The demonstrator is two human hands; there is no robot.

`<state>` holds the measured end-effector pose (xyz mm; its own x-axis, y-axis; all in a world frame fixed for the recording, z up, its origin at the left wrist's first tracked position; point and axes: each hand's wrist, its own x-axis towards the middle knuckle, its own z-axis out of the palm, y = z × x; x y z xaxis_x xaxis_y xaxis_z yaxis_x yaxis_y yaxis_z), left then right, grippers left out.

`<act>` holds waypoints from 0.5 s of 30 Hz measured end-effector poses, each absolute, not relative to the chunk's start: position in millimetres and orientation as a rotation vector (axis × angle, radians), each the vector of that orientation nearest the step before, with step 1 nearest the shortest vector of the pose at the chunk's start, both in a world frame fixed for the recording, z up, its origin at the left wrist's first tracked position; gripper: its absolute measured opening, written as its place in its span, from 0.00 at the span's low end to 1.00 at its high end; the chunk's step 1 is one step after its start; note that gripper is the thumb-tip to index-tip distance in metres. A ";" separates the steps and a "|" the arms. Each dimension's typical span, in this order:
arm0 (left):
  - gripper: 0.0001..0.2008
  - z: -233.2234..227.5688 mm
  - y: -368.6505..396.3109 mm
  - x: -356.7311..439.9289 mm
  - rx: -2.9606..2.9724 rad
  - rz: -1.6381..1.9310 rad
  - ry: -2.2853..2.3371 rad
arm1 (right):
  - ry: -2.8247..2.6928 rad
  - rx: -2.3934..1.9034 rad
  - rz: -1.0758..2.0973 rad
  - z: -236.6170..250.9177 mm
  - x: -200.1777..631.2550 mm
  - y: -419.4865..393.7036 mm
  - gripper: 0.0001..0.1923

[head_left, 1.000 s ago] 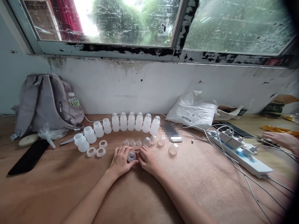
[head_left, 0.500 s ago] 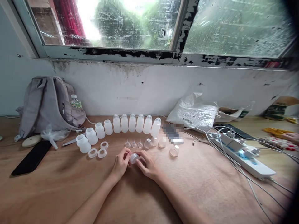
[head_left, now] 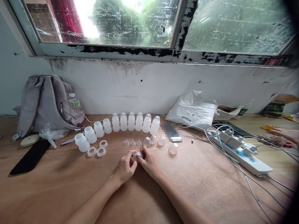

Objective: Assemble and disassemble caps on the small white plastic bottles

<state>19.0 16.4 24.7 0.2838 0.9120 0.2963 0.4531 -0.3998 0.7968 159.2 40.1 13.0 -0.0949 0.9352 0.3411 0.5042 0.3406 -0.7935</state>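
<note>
Low over the wooden table, my left hand (head_left: 126, 167) and my right hand (head_left: 149, 162) pinch a translucent bottle collar ring (head_left: 138, 154) from both sides. The fingers cover part of it, so I cannot tell whether a teat sits inside. Just beyond are three clear bottle teats (head_left: 132, 142) in a row. Clear domed caps (head_left: 173, 150) lie to their right, one close to my right fingertips. Three loose collar rings (head_left: 101, 151) rest to the left. Behind stand open white baby bottles (head_left: 90, 135) and several capped baby bottles (head_left: 131, 122) in a curved line.
On the left are a grey backpack (head_left: 44, 102), a black phone (head_left: 30, 157) and a plastic bag (head_left: 52, 133). To the right, a power strip (head_left: 247, 158) trails cables. A silver parcel (head_left: 191, 109) leans at the wall. Another person's hand (head_left: 286, 133) shows far right.
The collar ring has been turned in my fingers, so its ridged rim shows more. Both hands have shifted slightly right and the left has rolled over. The view has tilted slightly.
</note>
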 end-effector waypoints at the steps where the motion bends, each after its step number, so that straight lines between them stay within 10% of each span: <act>1: 0.14 24.0 17.6 17.9 2.023 1.011 1.212 | -1.732 -1.293 0.626 13.1 158.7 40.2 0.08; 15: 0.11 21.9 14.9 17.9 2.077 0.936 1.344 | -1.774 -1.327 0.569 5.8 158.1 44.3 0.08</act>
<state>17.9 14.9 21.9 0.2798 0.9183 0.2802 0.5811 -0.3943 0.7119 158.1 44.3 5.8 -0.0994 0.9332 0.3454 0.5581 0.3397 -0.7571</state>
